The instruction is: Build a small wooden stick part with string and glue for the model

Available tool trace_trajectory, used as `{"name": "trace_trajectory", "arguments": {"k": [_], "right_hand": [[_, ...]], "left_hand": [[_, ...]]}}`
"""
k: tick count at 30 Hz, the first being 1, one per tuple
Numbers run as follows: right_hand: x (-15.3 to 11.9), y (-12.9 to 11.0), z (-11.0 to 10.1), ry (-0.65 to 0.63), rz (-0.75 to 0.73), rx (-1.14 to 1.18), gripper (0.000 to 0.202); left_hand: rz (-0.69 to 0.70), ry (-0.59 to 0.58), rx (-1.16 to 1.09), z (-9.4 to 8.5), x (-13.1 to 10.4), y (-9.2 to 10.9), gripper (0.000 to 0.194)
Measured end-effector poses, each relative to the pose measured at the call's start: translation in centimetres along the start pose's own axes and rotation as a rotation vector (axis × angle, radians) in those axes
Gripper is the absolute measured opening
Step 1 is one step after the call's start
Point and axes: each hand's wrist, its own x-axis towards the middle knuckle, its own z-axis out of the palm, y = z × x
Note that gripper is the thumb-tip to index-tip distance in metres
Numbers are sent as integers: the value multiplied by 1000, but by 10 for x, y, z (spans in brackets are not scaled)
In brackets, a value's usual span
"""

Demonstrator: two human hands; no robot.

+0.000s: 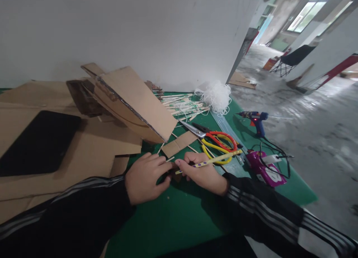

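Note:
My left hand point(148, 179) is low over the green tabletop, its thumb and fingers closed round the edge of a small brown piece point(176, 177), probably cardboard, mostly hidden between both hands. My right hand point(205, 177) meets it there, fingers curled, with a yellow pencil point(216, 159) with purple dots lying across the thumb side. The pencil's lower end points at the small piece. A short thin stick point(170, 159) shows by the left fingertips. Just beyond the hands lies a cardboard strip point(179, 143), with red-and-yellow-handled scissors point(220, 140) to its right.
A folded cardboard structure point(137, 101) stands at the back left, near a black flat panel point(41, 142). Behind are bamboo sticks point(181, 105) and a tangle of white string point(216, 97). At right are a blue glue gun point(257, 121) and a purple package point(265, 170) beside the table edge.

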Motion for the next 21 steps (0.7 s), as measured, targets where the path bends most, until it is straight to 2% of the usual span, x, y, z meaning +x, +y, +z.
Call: {"name": "trace_trajectory", "arguments": {"k": [7, 21], "right_hand": [[0, -2, 0, 17, 47, -6, 37], [-1, -2, 0, 11, 9, -28, 37]], "left_hand": [[-2, 0, -4, 0, 1, 0, 23], [-6, -40, -10, -4, 1, 0, 23]]}}
